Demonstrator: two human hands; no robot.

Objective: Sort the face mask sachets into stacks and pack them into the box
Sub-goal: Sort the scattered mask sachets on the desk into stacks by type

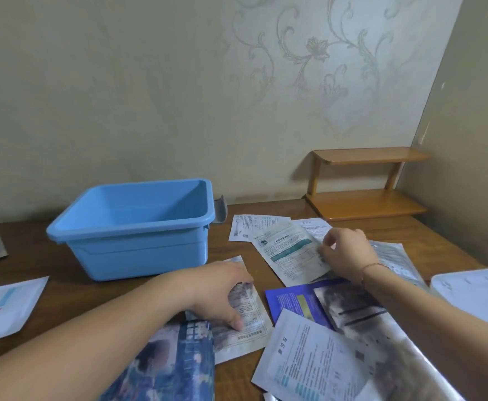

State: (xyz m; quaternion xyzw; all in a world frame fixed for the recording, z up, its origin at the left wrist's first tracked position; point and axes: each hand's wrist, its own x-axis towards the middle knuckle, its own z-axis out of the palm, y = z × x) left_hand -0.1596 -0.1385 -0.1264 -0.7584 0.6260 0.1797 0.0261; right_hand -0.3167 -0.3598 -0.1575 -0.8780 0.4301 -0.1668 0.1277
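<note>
A blue plastic box (pixel 133 227) stands open and empty on the brown wooden bench (pixel 352 227), left of centre and toward the wall. Face mask sachets lie scattered flat on the bench in front of it and to its right, well outside the box.

The left hand (pixel 222 293) reaches in just before the box's front wall and lies palm down on a white sachet with printed text (pixel 245 328). Its fingers are curled over the far part of that sachet and the thumb tip presses on its printed face, so the sachet lies under and just right of the hand. A blue illustrated sachet (pixel 173 363) lies partly beneath the left forearm, overlapping the white one's near corner.

The right hand (pixel 347 253) is farther off, to the right of the box. Its fingertips bend down and pinch the right edge of a white sachet with a teal band (pixel 289 250), which spreads out to the left of the hand. Behind that one a white text-covered sachet (pixel 254 227) lies flat near the box's right corner. A silvery sachet (pixel 396 256) lies to the right of the wrist.

Nearer the person, between the two forearms, lie a dark blue sachet (pixel 292 302), a grey smoky-patterned sachet (pixel 347 308) overlapping it, and a large white sachet (pixel 309 360) nearest the camera.
</note>
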